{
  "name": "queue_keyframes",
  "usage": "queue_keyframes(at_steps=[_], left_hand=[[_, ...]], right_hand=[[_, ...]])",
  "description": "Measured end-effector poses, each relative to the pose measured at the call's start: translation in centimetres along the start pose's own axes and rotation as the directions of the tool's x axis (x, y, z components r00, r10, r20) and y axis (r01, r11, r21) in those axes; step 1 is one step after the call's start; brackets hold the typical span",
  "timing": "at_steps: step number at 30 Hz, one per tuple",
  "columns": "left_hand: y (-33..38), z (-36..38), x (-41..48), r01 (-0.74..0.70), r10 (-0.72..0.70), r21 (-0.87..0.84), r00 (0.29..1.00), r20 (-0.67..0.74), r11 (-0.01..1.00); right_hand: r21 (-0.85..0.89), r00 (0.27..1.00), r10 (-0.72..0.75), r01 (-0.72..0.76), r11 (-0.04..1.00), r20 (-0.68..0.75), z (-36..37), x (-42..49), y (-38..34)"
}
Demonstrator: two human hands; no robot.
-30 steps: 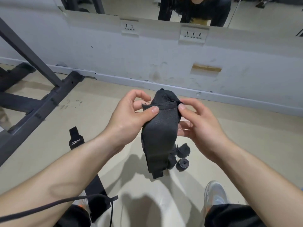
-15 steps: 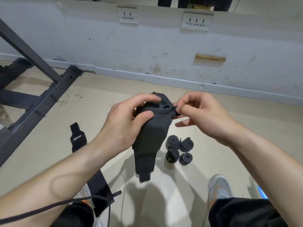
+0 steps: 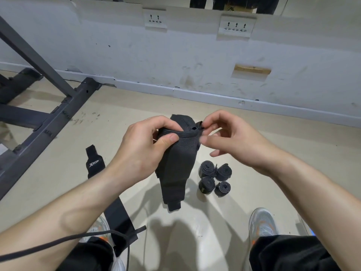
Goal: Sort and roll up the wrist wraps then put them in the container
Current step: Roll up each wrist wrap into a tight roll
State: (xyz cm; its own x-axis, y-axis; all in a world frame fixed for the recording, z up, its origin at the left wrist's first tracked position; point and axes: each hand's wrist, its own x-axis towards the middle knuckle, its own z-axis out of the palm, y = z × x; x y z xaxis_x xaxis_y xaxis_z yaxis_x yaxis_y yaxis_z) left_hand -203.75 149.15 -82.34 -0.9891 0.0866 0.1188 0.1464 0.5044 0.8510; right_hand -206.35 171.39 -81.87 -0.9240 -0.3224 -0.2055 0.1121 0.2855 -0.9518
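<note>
A black fabric pouch or wrap (image 3: 176, 165) hangs in the air in front of me, its narrow end pointing down. My left hand (image 3: 142, 149) grips its top edge, thumb pressed on the front. My right hand (image 3: 226, 139) pinches a small tab at the top right corner with thumb and forefinger. Several rolled black wrist wraps (image 3: 214, 179) sit together on the floor just right of the hanging fabric. An unrolled black wrap with a white logo (image 3: 93, 163) lies flat on the floor to the left.
A dark metal gym frame (image 3: 50, 106) runs across the floor at the left. The white wall (image 3: 195, 55) with sockets stands close ahead. My two grey shoes (image 3: 261, 223) are below, and a black strap (image 3: 119, 216) lies by my left foot.
My right hand has shifted from gripping the fabric's upper edge to pinching the small tab at its corner. The view tilted down, and the rolled wraps came out from behind the fabric.
</note>
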Motion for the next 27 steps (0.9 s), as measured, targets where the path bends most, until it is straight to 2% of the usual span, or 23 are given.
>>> queue_keyframes(at_steps=[2, 6, 8, 10, 11, 12, 13, 15, 16, 18, 20, 22, 27], left_hand=[[0.2, 0.1, -0.1, -0.015, 0.015, -0.001, 1.0, 0.023, 1.0], [0.1, 0.1, -0.2, -0.018, 0.019, -0.02, 1.0, 0.022, 1.0], [-0.1, 0.1, -0.1, -0.008, 0.008, -0.046, 1.0, 0.012, 0.999], [-0.1, 0.3, -0.1, -0.004, 0.004, -0.058, 1.0, -0.002, 0.998], [-0.1, 0.4, -0.2, -0.005, 0.004, -0.059, 1.0, -0.013, 0.998], [0.0, 0.4, -0.2, -0.006, 0.004, -0.06, 1.0, -0.025, 0.998], [0.0, 0.5, -0.3, -0.005, 0.003, -0.065, 0.999, -0.037, 0.998], [0.1, 0.5, -0.3, 0.003, -0.008, -0.101, 0.998, -0.057, 0.995], [0.1, 0.5, -0.3, 0.007, -0.014, -0.127, 0.998, -0.06, 0.992], [0.1, 0.3, -0.2, 0.007, -0.017, -0.174, 0.998, -0.059, 0.985], [0.3, 0.2, -0.2, 0.01, -0.019, -0.219, 0.999, -0.037, 0.976], [0.5, 0.2, -0.3, 0.028, -0.034, -0.255, 0.999, -0.017, 0.967], [0.7, 0.4, -0.6, 0.092, -0.118, -0.415, 0.992, -0.036, 0.905]], right_hand=[[0.05, 0.996, -0.003, 0.007, 0.999, -0.088, 0.5, 0.3, 0.4], [-0.003, 0.995, -0.003, 0.003, 1.0, -0.097, 0.3, 0.8, 0.4], [0.01, 0.973, -0.052, 0.055, 0.998, -0.227, 0.3, 0.9, 0.3], [-0.008, 0.916, -0.124, 0.131, 0.991, -0.382, 0.6, 1.0, 0.4], [0.017, 0.895, -0.123, 0.144, 0.989, -0.428, 1.0, 0.9, 0.5], [0.113, 0.896, -0.061, 0.123, 0.986, -0.44, 1.5, 0.8, 0.7], [0.254, 0.918, 0.061, 0.044, 0.966, -0.391, 2.0, 0.7, 0.7], [0.436, 0.946, 0.284, -0.191, 0.879, -0.158, 2.6, 0.5, 1.0], [0.415, 0.952, 0.305, -0.261, 0.872, -0.042, 2.7, 0.3, 1.2], [0.313, 0.971, 0.226, -0.24, 0.919, 0.078, 2.9, 0.0, 1.3], [0.258, 0.99, 0.114, -0.131, 0.957, 0.081, 2.9, 0.0, 1.5], [0.306, 0.999, 0.007, -0.017, 0.952, 0.035, 3.3, 0.0, 1.7], [0.44, 0.989, -0.06, 0.115, 0.891, -0.138, 4.6, -0.3, 1.5]])
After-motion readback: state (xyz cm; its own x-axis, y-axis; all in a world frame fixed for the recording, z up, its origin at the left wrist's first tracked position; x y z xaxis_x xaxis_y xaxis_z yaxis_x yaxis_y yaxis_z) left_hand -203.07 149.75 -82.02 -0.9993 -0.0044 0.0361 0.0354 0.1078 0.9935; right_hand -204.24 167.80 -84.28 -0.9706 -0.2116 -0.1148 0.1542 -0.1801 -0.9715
